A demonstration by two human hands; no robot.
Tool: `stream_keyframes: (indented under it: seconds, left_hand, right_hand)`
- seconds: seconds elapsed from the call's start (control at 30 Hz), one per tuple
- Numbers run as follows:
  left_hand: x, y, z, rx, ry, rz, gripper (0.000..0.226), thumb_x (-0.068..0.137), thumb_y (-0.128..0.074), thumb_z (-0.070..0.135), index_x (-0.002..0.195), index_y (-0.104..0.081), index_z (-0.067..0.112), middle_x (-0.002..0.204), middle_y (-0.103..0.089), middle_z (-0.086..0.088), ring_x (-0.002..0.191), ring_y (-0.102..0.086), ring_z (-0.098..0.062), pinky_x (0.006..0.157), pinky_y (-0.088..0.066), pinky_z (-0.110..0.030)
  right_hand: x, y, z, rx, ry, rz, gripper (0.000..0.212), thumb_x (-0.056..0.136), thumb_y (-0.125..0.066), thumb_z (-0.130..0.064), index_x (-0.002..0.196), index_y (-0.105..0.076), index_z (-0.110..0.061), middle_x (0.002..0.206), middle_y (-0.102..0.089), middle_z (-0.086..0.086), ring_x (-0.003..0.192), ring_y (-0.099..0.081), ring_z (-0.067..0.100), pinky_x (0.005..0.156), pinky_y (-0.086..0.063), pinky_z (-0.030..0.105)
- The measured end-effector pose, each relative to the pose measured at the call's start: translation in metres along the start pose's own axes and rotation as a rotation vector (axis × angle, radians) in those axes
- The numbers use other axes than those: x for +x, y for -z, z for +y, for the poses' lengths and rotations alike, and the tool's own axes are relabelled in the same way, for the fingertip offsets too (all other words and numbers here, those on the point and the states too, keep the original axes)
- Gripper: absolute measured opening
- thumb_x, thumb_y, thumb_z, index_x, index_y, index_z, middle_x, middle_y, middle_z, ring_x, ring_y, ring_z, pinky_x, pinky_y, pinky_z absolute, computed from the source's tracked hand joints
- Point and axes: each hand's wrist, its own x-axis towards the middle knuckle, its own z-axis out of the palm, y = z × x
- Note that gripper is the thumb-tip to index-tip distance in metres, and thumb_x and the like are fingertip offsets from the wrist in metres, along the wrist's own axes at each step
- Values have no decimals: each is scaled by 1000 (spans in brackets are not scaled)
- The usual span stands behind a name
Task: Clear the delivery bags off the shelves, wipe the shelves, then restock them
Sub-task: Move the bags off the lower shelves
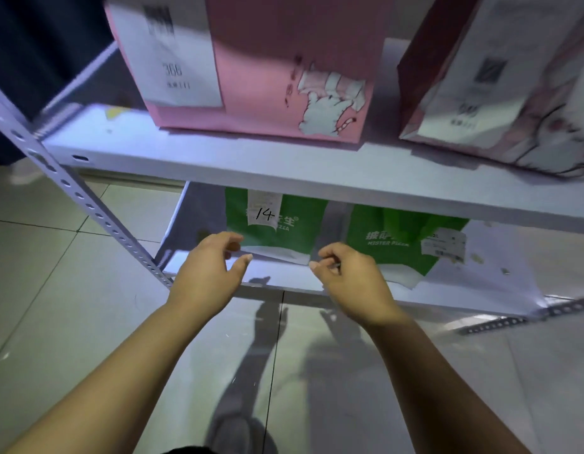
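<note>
Two pink delivery bags stand on the upper white shelf (218, 165): one (271, 70) in the middle with a receipt marked 366, another (500, 93) at the right. On the lower shelf (284, 283) stand two green pizza bags, the left one (284, 231) labelled 14 and the right one (402, 244) with a printed receipt. My left hand (208, 273) hovers in front of the left green bag, fingers loosely curved, holding nothing. My right hand (349, 280) hangs between the two green bags, its fingers loosely curled and empty.
A perforated metal upright (87, 204) runs diagonally at the left of the shelving. Pale floor tiles (54, 290) lie below. A white shoe (25, 173) shows at the far left. A loose perforated rail (526, 316) sticks out at the lower right.
</note>
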Motion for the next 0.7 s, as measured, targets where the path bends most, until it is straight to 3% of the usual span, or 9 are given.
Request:
stream_keyframes:
  seconds: [0.17,0.3,0.7]
  left_hand:
    - [-34,62,80,-27,-34,-24,24,87,-61,32,108,-62,20,98,-65,5,85,-60,-8,74,-49,-28]
    - [-59,115,154,-75,-84,-24,22,86,-63,29,105,-64,19,94,-65,5,84,-60,-9,75,-49,-28]
    - [-116,226,352,-164,-296,17,15,86,-61,33,101,-59,33,84,-55,27,81,-55,9,65,-41,-11]
  right_hand:
    - [-53,69,-51,-70,53,-43,28,89,-55,-40,112,-57,-25,93,-59,-11,82,-56,9,73,-48,29]
    - [-95,136,-95,-35,106,-10,23,88,-57,-36,106,-59,-21,89,-59,-10,83,-56,9,75,-49,30]
    - [-203,320,-190,80,117,235,22,87,-60,-34,107,-63,-25,90,-63,-15,80,-59,1,78,-51,28]
